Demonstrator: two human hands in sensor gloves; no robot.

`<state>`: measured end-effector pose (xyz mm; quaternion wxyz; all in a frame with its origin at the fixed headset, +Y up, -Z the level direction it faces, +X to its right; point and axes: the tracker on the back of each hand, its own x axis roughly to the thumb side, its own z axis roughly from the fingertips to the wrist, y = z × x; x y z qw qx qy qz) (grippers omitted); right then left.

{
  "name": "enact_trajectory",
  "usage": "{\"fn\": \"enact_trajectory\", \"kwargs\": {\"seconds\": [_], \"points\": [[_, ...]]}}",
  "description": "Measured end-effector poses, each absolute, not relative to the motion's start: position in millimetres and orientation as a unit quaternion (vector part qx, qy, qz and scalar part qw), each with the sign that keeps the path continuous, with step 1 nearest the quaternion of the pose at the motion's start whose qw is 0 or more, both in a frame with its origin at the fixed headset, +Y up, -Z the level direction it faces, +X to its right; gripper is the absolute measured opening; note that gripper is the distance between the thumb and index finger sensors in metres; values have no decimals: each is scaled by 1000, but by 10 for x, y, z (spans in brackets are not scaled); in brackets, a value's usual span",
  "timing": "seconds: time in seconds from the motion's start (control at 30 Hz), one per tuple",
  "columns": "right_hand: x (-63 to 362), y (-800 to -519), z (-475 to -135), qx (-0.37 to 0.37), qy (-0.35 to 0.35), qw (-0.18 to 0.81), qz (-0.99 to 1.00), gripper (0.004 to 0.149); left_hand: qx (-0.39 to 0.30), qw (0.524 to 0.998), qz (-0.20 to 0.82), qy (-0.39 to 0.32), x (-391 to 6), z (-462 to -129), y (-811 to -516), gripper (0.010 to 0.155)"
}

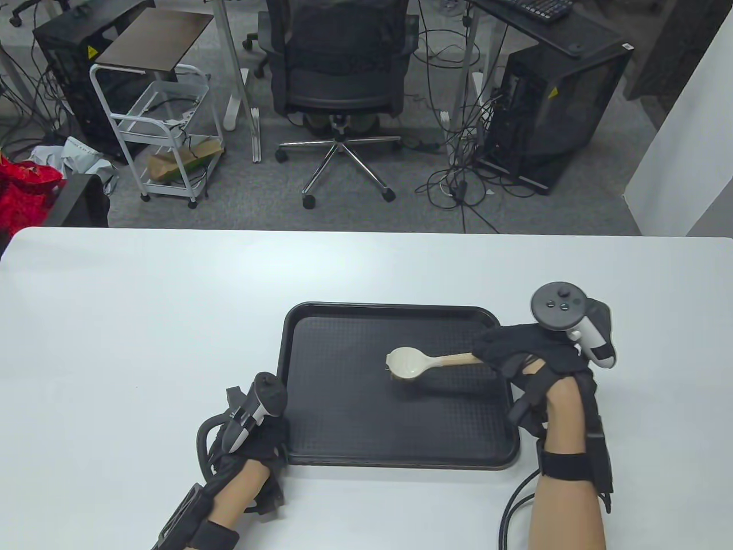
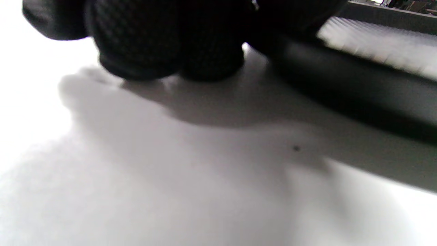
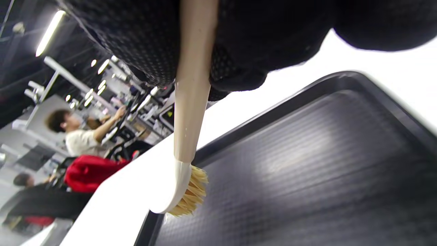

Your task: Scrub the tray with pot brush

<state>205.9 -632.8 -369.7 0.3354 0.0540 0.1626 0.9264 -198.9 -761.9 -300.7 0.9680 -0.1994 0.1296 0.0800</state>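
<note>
Gloved in black mesh, the right hand (image 1: 529,358) sits closest to its wrist camera, its fingers (image 3: 153,44) wrapped round the pale wooden handle of the pot brush (image 1: 426,363), a round cream head with straw-coloured bristles (image 3: 191,191) on its underside. That head reaches out to the left of the right hand, over the middle of the black textured plastic tray (image 1: 303,401); the bristles face the tray floor, though whether they are touching it or riding just above it is hard to settle from these angles. The left hand (image 1: 252,441) lies at the tray's near left corner, fingers (image 2: 170,44) curled and bearing against the white table (image 1: 143,321) and apparently against the tray rim (image 2: 358,99); the blur there means I cannot tell whether it grips the rim or merely braces it. As a judgement, the brush will be light and rigid, its bristles stiff but springy, so a hold far back on the handle gives reach yet little downward force; a hold closer to the head would press harder. The tray looks thin, light and stiff, with a pebbled floor that should catch the bristles, and on the smooth table it will likely slide under a stroke unless pinned at a corner or rim, as the left hand is placed to do.
</note>
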Motion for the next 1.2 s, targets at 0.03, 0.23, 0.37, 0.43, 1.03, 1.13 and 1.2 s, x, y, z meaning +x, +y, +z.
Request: {"fn": "enact_trajectory", "kwargs": {"seconds": [0.03,0.23,0.37,0.43,1.03,1.13,1.2], "points": [[1854,-6370,-3706,64,165,329,928,45,-199,968,80,129,-1990,-3007,-7619,60],[1363,-6654,-3638,82,144,341,925,46,-199,968,80,128,-1992,-3005,-7619,60],[1241,-6893,-3436,99,134,376,912,47,-200,968,79,127,-1991,-3009,-7617,60],[1190,-6995,-3371,102,137,393,903,46,-201,968,79,127,-1990,-3009,-7616,60],[758,-7311,-3238,109,141,351,919,47,-199,969,79,126,-1988,-3003,-7617,60],[835,-7271,-3264,104,153,332,925,47,-199,969,79,126,-1987,-3004,-7617,60],[897,-7238,-3280,104,164,312,930,47,-199,969,79,126,-1988,-3003,-7617,60]]}}
